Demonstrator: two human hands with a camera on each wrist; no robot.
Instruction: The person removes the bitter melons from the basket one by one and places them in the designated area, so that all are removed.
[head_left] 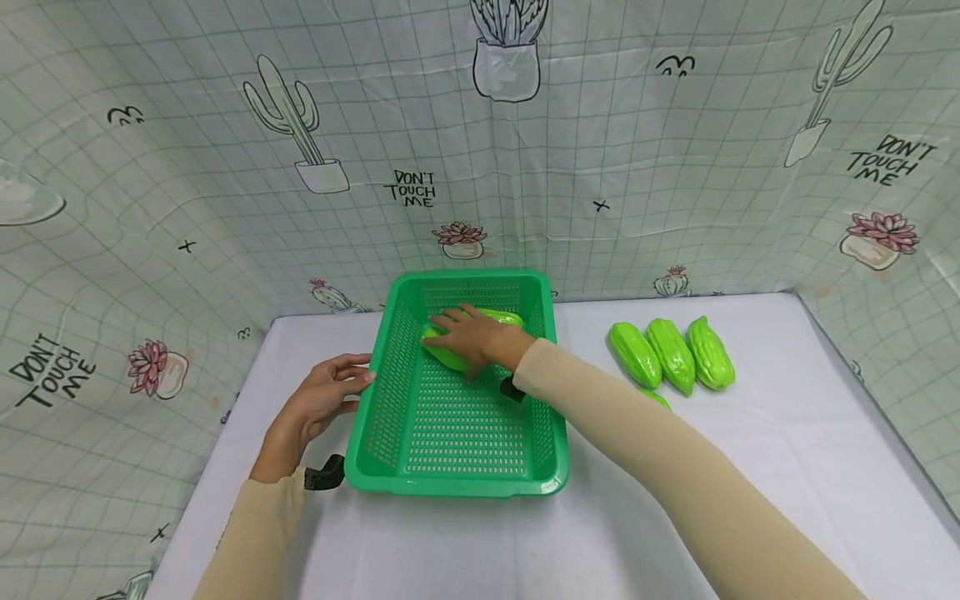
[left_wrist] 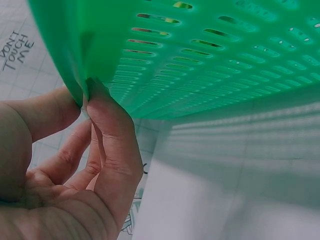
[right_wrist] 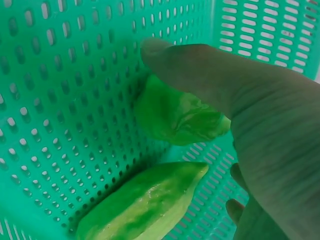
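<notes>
White worktop [head_left: 585, 550]: left of centre, a green, rectangular, perforated plastic basket [head_left: 457, 486]. Inside, toward the far end, two glossy, bright-green, ridged, elongated vegetables in sight: a nearer vegetable [head_left: 448, 358] and a farther vegetable [head_left: 504, 317]. Over both, the right hand [head_left: 480, 337], fingers spread, lying across the pair by the look of it; cannot tell how firmly pressed. At the basket's left rim, the left hand [head_left: 322, 398], pinching the thin edge between thumb and forefinger. To the right, beyond the beige sleeve [head_left: 637, 425], a row of three more ridged vegetables [head_left: 670, 357], plus a fourth vegetable [head_left: 656, 398] half hidden by the forearm.

Handling, judged by eye: probably light, fairly firm, slick-skinned, liable to roll. Best taken round the thick middle, not by the tapered ends. Basket likely light, slightly flexible; best steadied by the rim.
</notes>
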